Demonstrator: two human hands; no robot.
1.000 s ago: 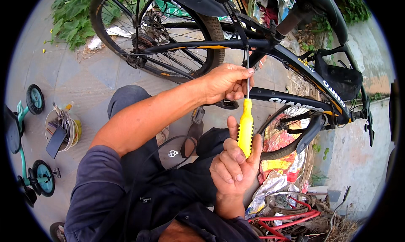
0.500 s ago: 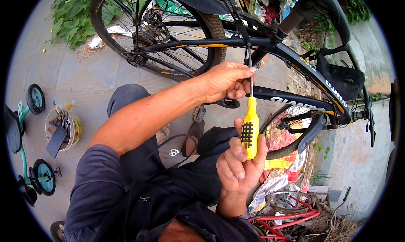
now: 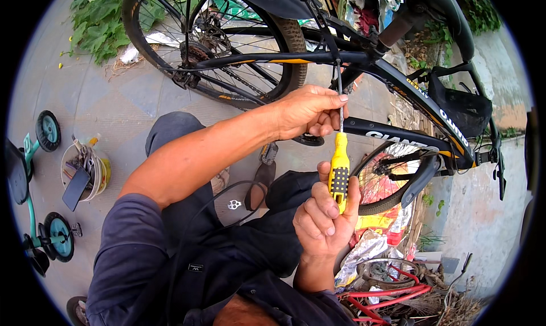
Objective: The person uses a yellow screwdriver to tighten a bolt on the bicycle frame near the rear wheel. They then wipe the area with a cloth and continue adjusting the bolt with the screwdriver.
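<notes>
My right hand [image 3: 321,223] grips the yellow handle, with its black grid patch, of a screwdriver [image 3: 339,172]. The tool points away from me, its metal shaft running up to the black bicycle [image 3: 318,57]. Around the middle of that shaft my left hand [image 3: 315,111] is closed, thumb and fingers pinching it. The shaft's far end meets the frame near the seat tube and the rear of the bicycle; the tip itself is too small to make out. A black cable [image 3: 219,190] loops across my lap, and a small silver multi-hole wrench [image 3: 234,204] lies on the ground by my foot.
A white bucket [image 3: 104,175] of tools, with a dark phone [image 3: 76,188] on its rim, stands at the left beside a teal small-wheeled vehicle [image 3: 60,235]. Red frame tubes [image 3: 392,295] and scrap lie lower right. A wall [image 3: 478,223] bounds the right; leafy plants [image 3: 96,22] grow far left.
The screwdriver handle has turned a little about its own axis, so its black patch faces more toward me. My right fingers have shifted slightly; my left hand stays on the shaft.
</notes>
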